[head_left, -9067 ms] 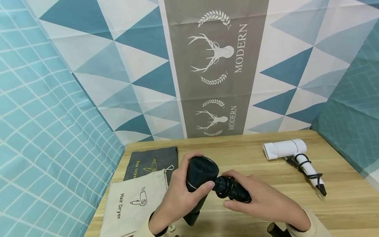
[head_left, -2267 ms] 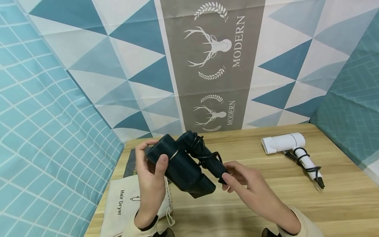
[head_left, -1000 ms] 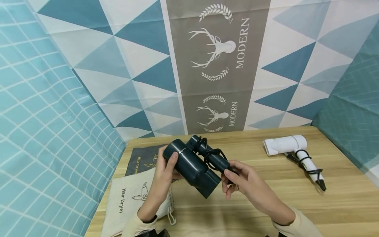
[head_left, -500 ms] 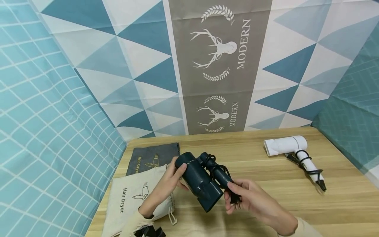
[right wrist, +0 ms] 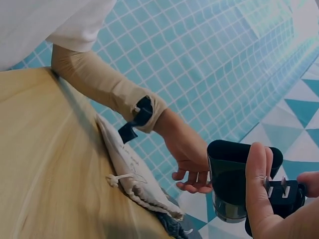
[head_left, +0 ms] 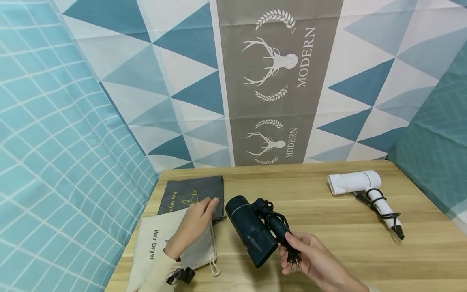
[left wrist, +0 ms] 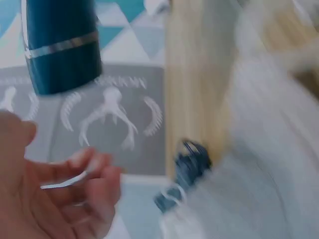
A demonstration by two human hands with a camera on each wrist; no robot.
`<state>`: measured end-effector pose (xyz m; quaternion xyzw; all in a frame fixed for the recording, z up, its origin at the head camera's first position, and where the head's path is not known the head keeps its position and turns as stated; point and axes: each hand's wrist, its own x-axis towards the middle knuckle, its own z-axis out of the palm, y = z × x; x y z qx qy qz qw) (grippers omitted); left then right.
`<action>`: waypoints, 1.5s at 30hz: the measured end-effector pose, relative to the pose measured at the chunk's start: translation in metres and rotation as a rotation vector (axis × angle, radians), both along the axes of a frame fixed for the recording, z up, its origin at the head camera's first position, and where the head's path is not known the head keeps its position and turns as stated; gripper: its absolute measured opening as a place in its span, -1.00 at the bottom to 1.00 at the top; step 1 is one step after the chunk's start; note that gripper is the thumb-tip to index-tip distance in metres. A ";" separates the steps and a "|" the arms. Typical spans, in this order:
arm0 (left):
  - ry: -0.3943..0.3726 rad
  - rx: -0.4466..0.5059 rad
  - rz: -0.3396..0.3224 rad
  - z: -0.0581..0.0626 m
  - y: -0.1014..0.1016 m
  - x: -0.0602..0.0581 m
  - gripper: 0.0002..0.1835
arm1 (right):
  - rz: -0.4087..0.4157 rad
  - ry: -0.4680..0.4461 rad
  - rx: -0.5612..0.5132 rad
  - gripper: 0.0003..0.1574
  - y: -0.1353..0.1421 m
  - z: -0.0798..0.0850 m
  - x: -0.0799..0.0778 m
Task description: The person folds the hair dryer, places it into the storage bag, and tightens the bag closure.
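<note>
A dark hair dryer hangs low over the table, nozzle toward the person, its cord wound round the handle. My right hand pinches the handle's end, where the black plug sticks out with its prongs showing. My left hand is apart from the dryer's rear end, fingers relaxed and holding nothing. It hovers over the cream drawstring bag printed with a hair dryer. A dark grey bag lies partly under the cream one. In the left wrist view the dryer's barrel shows above the blurred fingers.
To the right on the wooden table lies a white hair dryer with a black cord round its handle. Tiled blue cloth rises along the left side, and a patterned backdrop stands behind the table.
My left hand has let go of the dark hair dryer's barrel and moved left over the bags. The dryer has come down lower in my right hand. The white dryer has stayed put.
</note>
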<state>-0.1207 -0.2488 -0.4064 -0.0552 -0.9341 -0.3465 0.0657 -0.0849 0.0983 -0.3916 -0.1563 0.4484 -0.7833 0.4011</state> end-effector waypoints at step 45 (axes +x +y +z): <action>-0.318 -0.161 -0.204 -0.001 -0.045 0.003 -0.64 | 0.041 -0.003 0.060 -0.56 -0.010 -0.017 -0.006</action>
